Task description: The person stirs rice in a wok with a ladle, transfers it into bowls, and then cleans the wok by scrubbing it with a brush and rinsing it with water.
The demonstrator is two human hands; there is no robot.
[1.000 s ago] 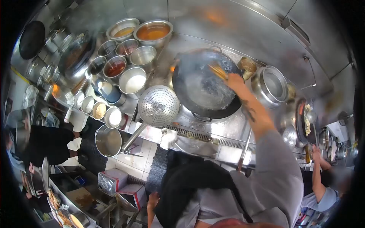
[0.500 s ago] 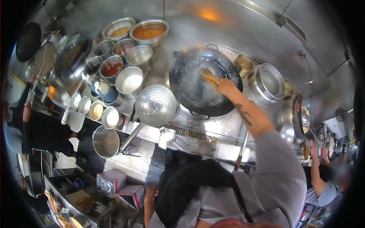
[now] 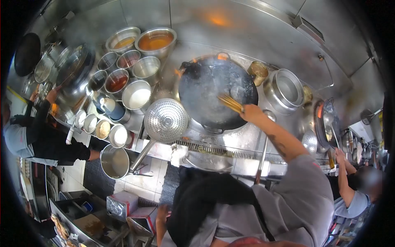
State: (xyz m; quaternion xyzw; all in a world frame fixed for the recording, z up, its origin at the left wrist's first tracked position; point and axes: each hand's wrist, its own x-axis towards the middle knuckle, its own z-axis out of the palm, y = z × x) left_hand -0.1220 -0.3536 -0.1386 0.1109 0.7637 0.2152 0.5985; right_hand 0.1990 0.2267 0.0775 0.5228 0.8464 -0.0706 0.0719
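Note:
My right hand (image 3: 252, 113) is closed round the end of a bamboo wok brush (image 3: 230, 103). The brush's bristles point left, over the inside of a large black wok (image 3: 197, 88). Steam rises from the wok and hazes its inner surface, and flame shows at its left rim. Low beside my body, away from the stove, hangs my left hand (image 3: 163, 213); its fingers are too small and dark to make out.
Left of the wok are a perforated strainer (image 3: 166, 120), a metal pot (image 3: 115, 161) and several seasoning containers (image 3: 137, 94). Stacked pots (image 3: 284, 90) stand right, with a long-handled ladle (image 3: 263, 152) nearer me. Co-workers stand left (image 3: 41, 136) and right (image 3: 349, 193).
My right hand and the brush have shifted down and slightly right towards the wok's near side. More steam and flame show. The co-worker on the left has changed posture.

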